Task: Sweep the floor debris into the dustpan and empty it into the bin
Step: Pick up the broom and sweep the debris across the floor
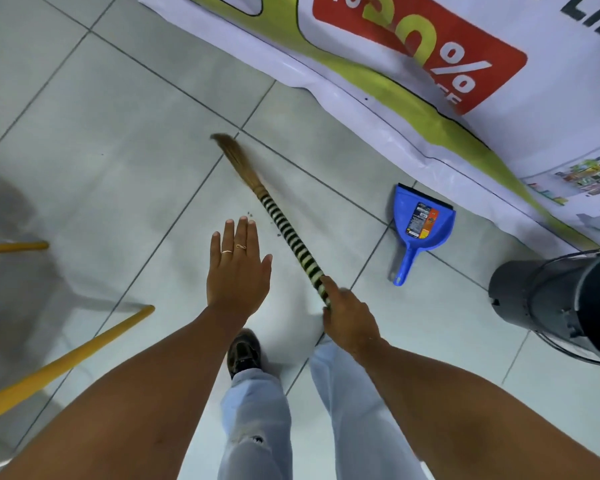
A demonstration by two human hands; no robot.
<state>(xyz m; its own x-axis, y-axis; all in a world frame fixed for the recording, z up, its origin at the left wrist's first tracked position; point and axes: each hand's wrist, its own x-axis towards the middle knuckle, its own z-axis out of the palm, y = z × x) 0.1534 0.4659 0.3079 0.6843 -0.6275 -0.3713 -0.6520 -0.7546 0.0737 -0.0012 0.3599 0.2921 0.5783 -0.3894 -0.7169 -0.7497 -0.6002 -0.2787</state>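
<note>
My right hand (349, 317) grips the lower end of a short broom (284, 230) with a black-and-cream striped handle. Its straw head (236, 157), blurred, points up and left over the pale floor tiles. My left hand (238, 265) hovers flat and open, fingers spread, holding nothing, just left of the handle. A few dark specks of debris (249, 214) lie on the tile between my left fingertips and the broom. A blue dustpan (420, 230) lies on the floor to the right, handle toward me. The dark grey bin (561, 303) stands at the right edge.
A large printed banner (430, 81) covers the floor from top middle to the right, just behind the dustpan. Yellow furniture legs (63, 365) slant in at the left with grey shadows. My shoe (244, 351) and light trouser legs are below my hands.
</note>
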